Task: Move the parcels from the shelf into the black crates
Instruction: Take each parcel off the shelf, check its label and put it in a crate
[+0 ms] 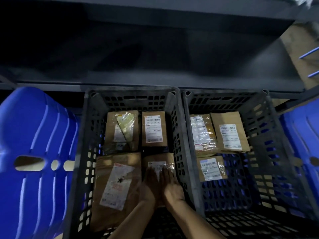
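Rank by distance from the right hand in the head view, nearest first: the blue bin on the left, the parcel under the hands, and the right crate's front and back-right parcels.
1. parcel under the hands, front right of the left crate; the right hand rests on it.
2. front parcel, right crate.
3. back-right parcel, right crate.
4. blue bin, far left.

Shelf: dark, long, well beyond hands. Left crate carries four parcels: small parcel under left hand and right hand, both flat on it; big parcel just left of left hand; taped parcel and labelled parcel beyond fingertips. Right crate, right of right hand, carries three parcels.
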The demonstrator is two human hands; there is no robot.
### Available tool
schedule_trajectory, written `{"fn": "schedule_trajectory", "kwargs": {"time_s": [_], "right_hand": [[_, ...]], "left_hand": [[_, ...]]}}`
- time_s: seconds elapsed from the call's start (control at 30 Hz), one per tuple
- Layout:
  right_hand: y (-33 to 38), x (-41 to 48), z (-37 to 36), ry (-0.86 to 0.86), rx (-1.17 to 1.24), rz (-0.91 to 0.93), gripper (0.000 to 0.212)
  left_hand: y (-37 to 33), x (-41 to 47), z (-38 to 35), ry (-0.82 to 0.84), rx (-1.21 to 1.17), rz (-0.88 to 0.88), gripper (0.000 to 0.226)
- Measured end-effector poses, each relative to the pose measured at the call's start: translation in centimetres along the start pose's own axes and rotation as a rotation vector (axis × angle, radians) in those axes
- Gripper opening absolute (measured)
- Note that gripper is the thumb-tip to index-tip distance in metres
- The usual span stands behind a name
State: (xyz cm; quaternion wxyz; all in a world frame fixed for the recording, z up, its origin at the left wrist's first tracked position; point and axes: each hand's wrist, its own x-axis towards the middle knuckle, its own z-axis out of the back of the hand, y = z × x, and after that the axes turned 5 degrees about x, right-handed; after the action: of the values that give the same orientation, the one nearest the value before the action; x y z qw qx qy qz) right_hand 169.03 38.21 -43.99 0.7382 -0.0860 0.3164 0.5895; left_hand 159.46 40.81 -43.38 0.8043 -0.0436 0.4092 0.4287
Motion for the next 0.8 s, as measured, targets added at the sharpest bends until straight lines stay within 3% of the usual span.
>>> {"fn": "schedule_trajectory", "kwargs": {"time_s": [0.07,0.1,0.17,0.2,0.33,0.43,0.63,0.8], "right_hand": [[0.1,-0.1,0.9,0.07,-0.148,0.051,0.053],[0.3,-0.3,1.5,0.072,-0.199,0.093,0.052],[1.0,-1.1,3.5,0.058,-0.221,0.153,0.054],[1.5,-1.6,4.9,0.045,-0.218,0.172,0.056],[2.7,-3.2,11.1,-0.151,-0.112,0.26,0.077],[4.3,-4.0,17.4,-0.296,-0.037,0.342,0.078],[9.0,-4.4,29.1,-0.594,-0.093,0.485,0.084],[12.8,-4.1,35.3,-0.73,-0.154,0.554,0.085]], "left_hand": [[1.6,-0.9,0.9,-0.118,0.07,0.067,0.053],[1.7,-0.9,1.2,-0.179,0.029,0.038,0.057],[2.9,-2.1,2.7,-0.105,-0.066,-0.129,0.06],[3.9,-2.9,3.7,-0.149,-0.068,-0.147,0.059],[8.7,-5.4,7.2,-0.391,-0.142,-0.054,0.058],[13.3,-7.4,11.5,-0.498,-0.108,0.064,0.066],[22.4,-11.6,20.6,-0.883,-0.111,0.291,0.085],[27.2,-14.1,25.1,-1.051,-0.115,0.388,0.09]]}}
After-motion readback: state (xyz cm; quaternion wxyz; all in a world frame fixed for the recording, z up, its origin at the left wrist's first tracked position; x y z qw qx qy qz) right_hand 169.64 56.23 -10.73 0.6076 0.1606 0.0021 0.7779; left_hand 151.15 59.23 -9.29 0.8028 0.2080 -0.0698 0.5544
